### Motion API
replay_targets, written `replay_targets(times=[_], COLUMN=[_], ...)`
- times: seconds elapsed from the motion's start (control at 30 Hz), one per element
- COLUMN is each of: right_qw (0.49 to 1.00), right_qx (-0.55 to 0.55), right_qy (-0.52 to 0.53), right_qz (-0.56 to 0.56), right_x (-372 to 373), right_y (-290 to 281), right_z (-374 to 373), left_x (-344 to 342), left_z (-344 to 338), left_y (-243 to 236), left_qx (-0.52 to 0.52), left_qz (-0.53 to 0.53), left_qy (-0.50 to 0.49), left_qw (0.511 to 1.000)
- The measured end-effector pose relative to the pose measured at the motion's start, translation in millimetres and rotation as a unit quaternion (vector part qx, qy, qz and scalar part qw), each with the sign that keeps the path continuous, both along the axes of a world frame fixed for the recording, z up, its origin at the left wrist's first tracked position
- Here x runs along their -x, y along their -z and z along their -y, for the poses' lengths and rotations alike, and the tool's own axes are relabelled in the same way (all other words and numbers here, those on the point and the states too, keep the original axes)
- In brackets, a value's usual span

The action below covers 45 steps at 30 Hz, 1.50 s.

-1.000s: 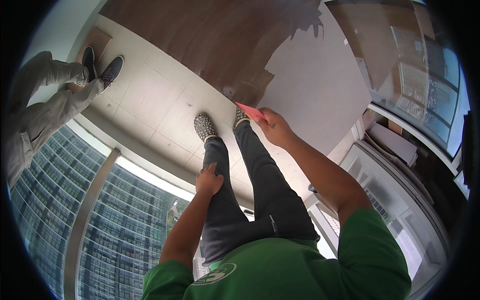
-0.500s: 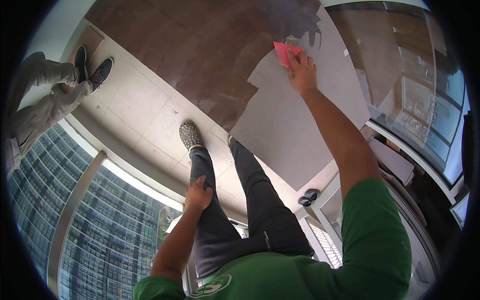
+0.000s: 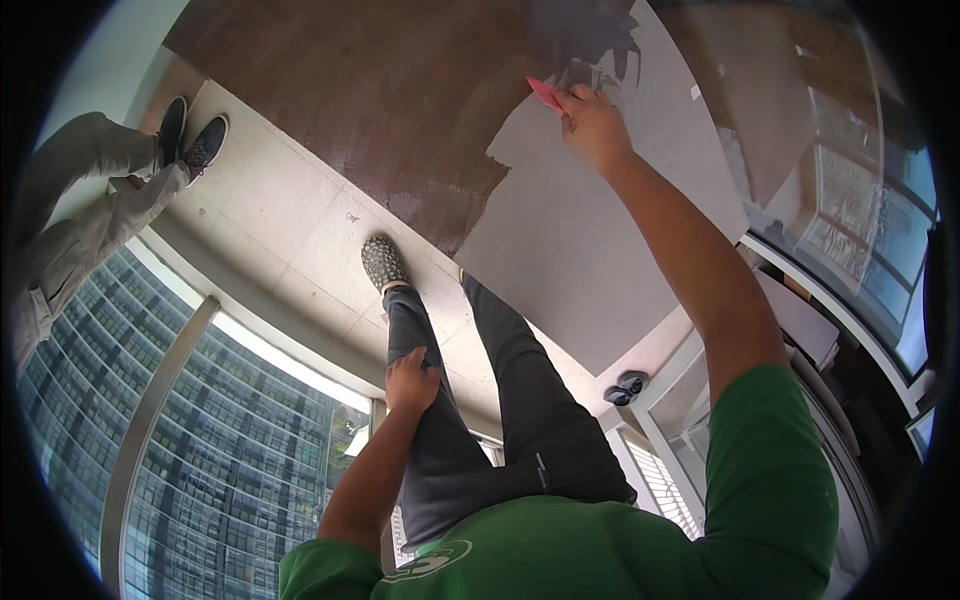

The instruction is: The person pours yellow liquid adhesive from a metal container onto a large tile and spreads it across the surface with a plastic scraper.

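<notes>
My right hand (image 3: 597, 128) grips a red plastic scraper (image 3: 543, 93) at the far side. The blade is tilted, nearly edge-on to me. It is at the border where a dark brown coating (image 3: 380, 110) meets the bare grey part of a large flat panel (image 3: 590, 240). A few ragged dark smears lie on the grey just beyond my fingers. Whether the blade touches the surface I cannot tell. My left hand (image 3: 411, 381) rests on my left leg near the knee, fingers loosely spread and holding nothing.
Another person's legs and dark shoes (image 3: 206, 150) are at the left on the pale tiled floor (image 3: 290, 215). A tall window (image 3: 240, 440) runs along the lower left. Glass (image 3: 800, 130) stands at the right. A pair of dark shoes (image 3: 627, 387) lies by the panel's near corner.
My right hand has moved slightly left and away from me, and the scraper has turned from showing its flat face to nearly edge-on. The left hand stays on the leg.
</notes>
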State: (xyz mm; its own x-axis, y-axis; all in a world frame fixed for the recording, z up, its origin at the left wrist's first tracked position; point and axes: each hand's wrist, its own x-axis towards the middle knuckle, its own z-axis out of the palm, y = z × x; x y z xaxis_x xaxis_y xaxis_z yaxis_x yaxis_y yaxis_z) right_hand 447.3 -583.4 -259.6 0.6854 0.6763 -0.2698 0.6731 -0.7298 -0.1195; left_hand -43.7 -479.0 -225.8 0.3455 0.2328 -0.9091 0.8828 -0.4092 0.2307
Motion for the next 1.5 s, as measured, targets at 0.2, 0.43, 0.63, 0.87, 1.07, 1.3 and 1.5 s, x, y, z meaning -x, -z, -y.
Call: replay_targets(times=[0.2,0.43,0.63,0.87,1.07,1.3,1.5], right_qw=[0.996,0.987,0.990,0.999,0.995,0.995,0.989], right_qx=[0.013,0.008,-0.099,0.019,-0.002,-0.036,-0.020], right_qy=[-0.074,-0.089,0.104,0.010,0.088,0.086,0.009], right_qz=[-0.037,-0.136,0.014,0.024,-0.040,-0.026,-0.149], right_x=[133.7,201.1,79.2,164.4,135.2,222.8,345.6], right_y=[-11.5,-35.1,-21.2,9.4,-32.6,1.5,-21.4], right_z=[-7.5,7.7,-2.8,26.4,42.7,1.2,-39.6], left_x=[-5.3,2.0,8.3,3.4,11.7,12.2,6.4], left_z=[1.1,0.3,-2.1,-8.0,-13.8,-21.9,-30.7], left_y=[-1.2,5.3,4.4,3.4,5.3,5.3,-2.4], left_qx=[0.001,0.004,0.005,0.012,0.014,0.003,0.013], left_qz=[-0.001,-0.005,0.006,-0.007,0.013,0.013,0.004], left_qy=[0.012,0.041,0.021,0.016,0.005,0.008,0.053], left_qw=[1.000,0.999,1.000,1.000,1.000,1.000,0.998])
